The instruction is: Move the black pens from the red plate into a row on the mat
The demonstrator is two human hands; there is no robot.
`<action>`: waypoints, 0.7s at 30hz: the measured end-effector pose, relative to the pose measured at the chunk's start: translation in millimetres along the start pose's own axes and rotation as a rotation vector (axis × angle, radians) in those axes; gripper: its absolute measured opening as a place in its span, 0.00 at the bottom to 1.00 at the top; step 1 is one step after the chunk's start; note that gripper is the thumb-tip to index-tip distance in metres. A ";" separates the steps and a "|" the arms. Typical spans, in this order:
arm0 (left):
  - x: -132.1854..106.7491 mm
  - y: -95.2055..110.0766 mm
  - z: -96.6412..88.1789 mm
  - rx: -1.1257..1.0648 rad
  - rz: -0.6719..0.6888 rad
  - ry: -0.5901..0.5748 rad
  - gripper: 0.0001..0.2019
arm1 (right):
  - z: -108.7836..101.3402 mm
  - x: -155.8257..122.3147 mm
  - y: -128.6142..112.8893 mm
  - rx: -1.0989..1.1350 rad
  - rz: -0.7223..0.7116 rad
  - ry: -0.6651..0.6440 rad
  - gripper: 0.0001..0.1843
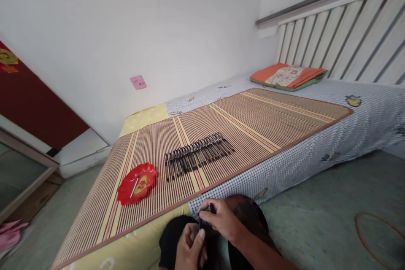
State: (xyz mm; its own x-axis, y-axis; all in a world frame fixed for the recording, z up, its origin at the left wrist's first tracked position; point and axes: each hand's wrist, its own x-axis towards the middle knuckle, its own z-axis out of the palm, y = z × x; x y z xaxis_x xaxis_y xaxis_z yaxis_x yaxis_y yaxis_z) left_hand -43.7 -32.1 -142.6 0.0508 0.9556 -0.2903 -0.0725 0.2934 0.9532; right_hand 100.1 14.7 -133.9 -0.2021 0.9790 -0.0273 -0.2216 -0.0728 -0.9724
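Low in front of the bed edge, above my knees, my left hand (191,244) is closed with thumb and fingers on a slim dark pen part (200,222). My right hand (221,219) pinches close to the upper end of that part, and a short black pen piece (212,208) sticks up from between its fingers. The fingers hide most of both pieces. On the mat beyond lies a row of several black pens (196,154), side by side. Left of the row, a red scalloped plate (122,190) holds a thin white stick (134,187).
A striped bamboo mat (253,126) covers the bed, over a checked sheet (284,177). A folded orange cloth (268,74) lies near the white slatted headboard (316,33). Pink cloth (11,234) is at lower left; an orange cord (360,236) lies on the floor at right.
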 end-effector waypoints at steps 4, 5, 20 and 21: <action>0.3 -2.2 -1.1 -0.017 -0.003 -0.041 0.26 | -0.9 0.8 2.5 -0.017 -0.004 0.008 0.11; 0.3 -1.9 -1.1 -0.006 -0.005 -0.058 0.27 | -1.1 1.1 2.5 -0.011 -0.002 0.013 0.12; -4.6 3.6 7.2 -0.252 -0.169 -0.066 0.27 | -0.2 0.5 3.0 0.052 0.082 -0.054 0.13; -4.5 3.6 7.5 -0.269 -0.196 -0.060 0.28 | -1.1 0.9 4.3 0.054 0.081 -0.054 0.13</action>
State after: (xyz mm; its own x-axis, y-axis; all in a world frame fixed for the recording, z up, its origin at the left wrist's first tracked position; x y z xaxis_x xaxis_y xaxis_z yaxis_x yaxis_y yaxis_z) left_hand -36.8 -35.6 -137.3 0.1481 0.8794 -0.4524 -0.3157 0.4755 0.8211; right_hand 100.1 15.4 -138.3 -0.2727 0.9578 -0.0913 -0.2536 -0.1631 -0.9535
